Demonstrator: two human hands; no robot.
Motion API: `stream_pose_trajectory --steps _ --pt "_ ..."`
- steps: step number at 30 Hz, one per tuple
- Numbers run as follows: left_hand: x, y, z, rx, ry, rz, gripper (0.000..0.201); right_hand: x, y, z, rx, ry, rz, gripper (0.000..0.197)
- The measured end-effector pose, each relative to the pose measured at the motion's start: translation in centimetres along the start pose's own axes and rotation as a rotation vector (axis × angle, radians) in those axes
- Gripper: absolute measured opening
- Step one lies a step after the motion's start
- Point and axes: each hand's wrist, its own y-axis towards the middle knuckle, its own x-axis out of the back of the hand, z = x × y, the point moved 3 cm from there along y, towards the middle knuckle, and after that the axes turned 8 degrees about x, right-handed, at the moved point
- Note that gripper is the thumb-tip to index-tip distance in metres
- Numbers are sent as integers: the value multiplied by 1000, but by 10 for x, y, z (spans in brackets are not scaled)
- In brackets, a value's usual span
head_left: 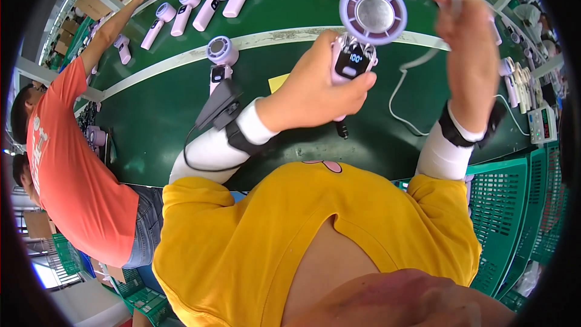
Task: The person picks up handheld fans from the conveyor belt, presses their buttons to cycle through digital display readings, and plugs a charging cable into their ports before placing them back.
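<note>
My left hand is closed around the handle of a light purple handheld fan, held upright over the table. The fan's round head has a silver disc in its middle, and a small display is lit on its dark front panel. Farther out at the right, my right hand is raised near the table's far part. Motion smears its fingers, so whether they hold anything does not show. A white cable curls across the table between my hands. Another purple fan lies left of my left hand.
Several purple fans lie in a row beyond the white rail on the green table. A yellow slip is beside my left wrist. Green crates and a small meter stand at right. A co-worker reaches across at left.
</note>
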Motion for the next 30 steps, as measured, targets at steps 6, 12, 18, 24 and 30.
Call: stream_pose_trajectory --steps 6,12,18,24,30 --pt "15 -31 -5 77 -93 38 42 -64 -10 -12 93 112 197 50" --pt "13 -40 11 -88 -166 34 47 -66 -21 -5 -55 277 134 54" --pt "36 -32 9 -600 460 -163 44 -70 -28 12 -209 502 33 46" --pt "30 -28 12 -671 524 -94 45 -82 -32 -3 -459 664 279 53" --pt "16 -19 20 -297 -22 184 52 -64 -34 10 212 249 -49 50"
